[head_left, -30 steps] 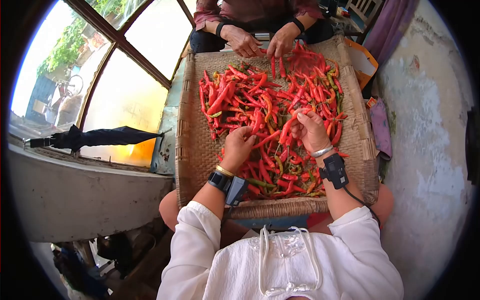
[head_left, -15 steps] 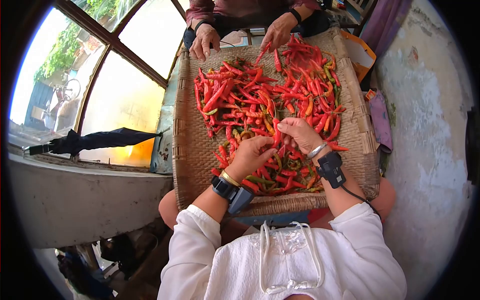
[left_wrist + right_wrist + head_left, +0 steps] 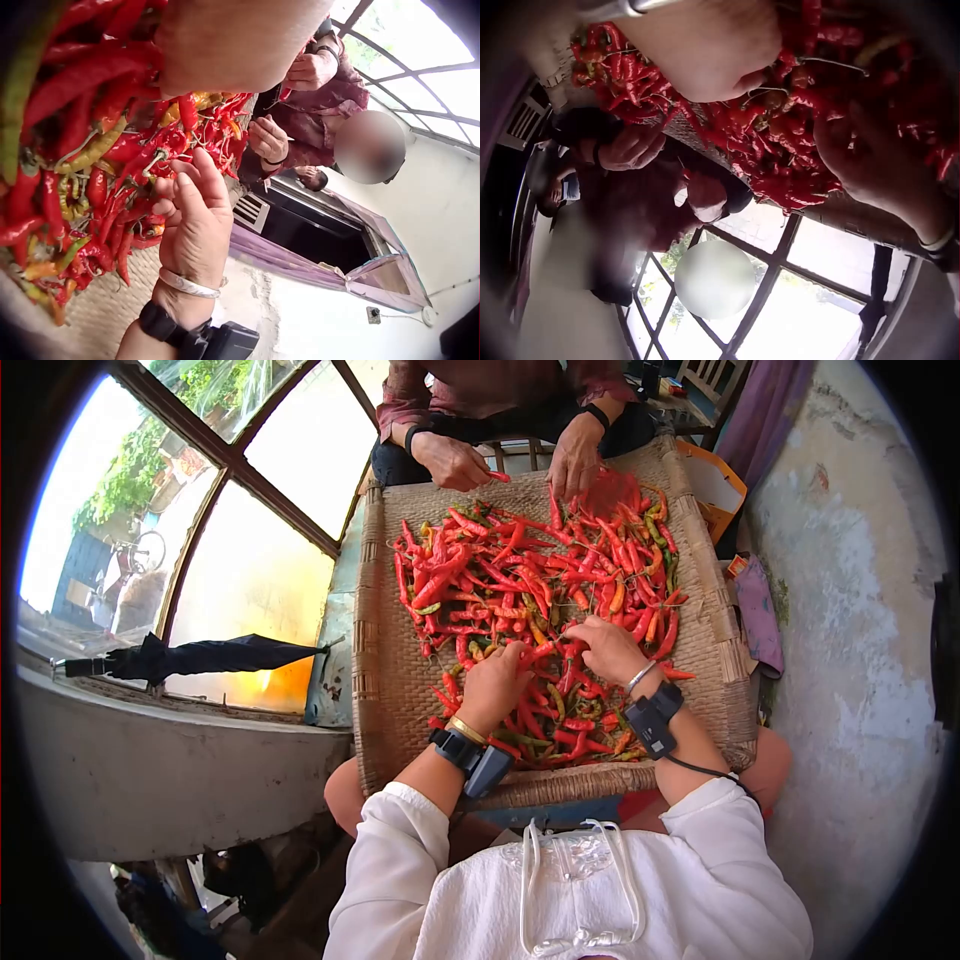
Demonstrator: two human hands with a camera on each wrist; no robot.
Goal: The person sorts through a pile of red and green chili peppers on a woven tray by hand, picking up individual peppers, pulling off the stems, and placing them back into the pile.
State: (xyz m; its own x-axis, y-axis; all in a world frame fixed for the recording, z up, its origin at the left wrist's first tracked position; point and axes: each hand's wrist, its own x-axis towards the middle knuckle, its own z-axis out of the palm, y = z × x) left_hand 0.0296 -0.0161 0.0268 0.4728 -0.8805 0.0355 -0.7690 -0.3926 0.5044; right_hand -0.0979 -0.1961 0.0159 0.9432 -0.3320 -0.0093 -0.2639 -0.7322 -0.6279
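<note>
At center frame, the left hand (image 3: 495, 685) pinches a red chili (image 3: 540, 652) above a woven tray (image 3: 705, 590); the right hand (image 3: 612, 652), fingers bent, is just beside (its grip cannot be told). Probably light, slick and easily bruised, it suits a gentle hold near the thick end.

Long, thin peppers (image 3: 470, 565) sprawl in a loose heap across the woven tray (image 3: 708, 615), mostly glossy red, with some orange and green ones mixed in. They're wrinkled, lying every which way, many with stems (image 3: 155, 162). One red pepper (image 3: 541, 653) sits at the left hand's (image 3: 494, 690) fingertips.
</note>
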